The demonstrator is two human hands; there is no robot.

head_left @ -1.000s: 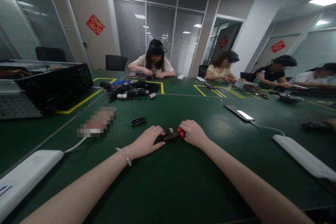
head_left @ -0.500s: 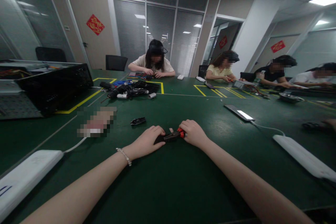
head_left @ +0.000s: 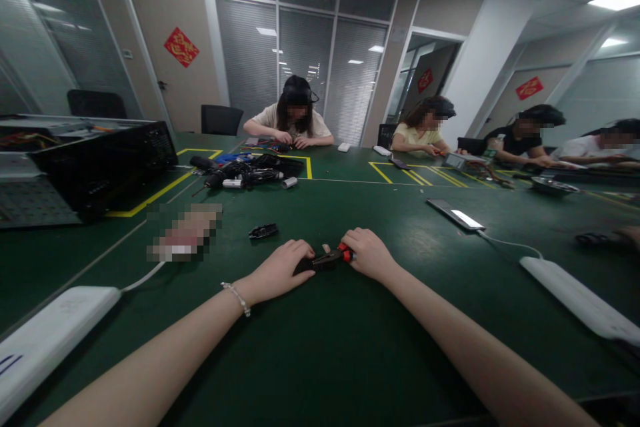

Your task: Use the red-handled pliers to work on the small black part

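Both my hands rest on the green table (head_left: 320,360) near its middle. My left hand (head_left: 280,270) is curled over a small black object (head_left: 305,265), most of which it hides. My right hand (head_left: 367,253) is closed around the red handles of a small pair of pliers (head_left: 334,256), whose dark jaws point left at the black object. A bead bracelet (head_left: 237,297) circles my left wrist. A small black part (head_left: 263,231) lies on the table just beyond my left hand.
White power banks lie at left (head_left: 47,340) and right (head_left: 580,303), each with a cable. A phone (head_left: 455,215) lies right of centre. A black computer case (head_left: 95,160) stands at far left, a pile of tools (head_left: 245,172) behind. Several people work across the table.
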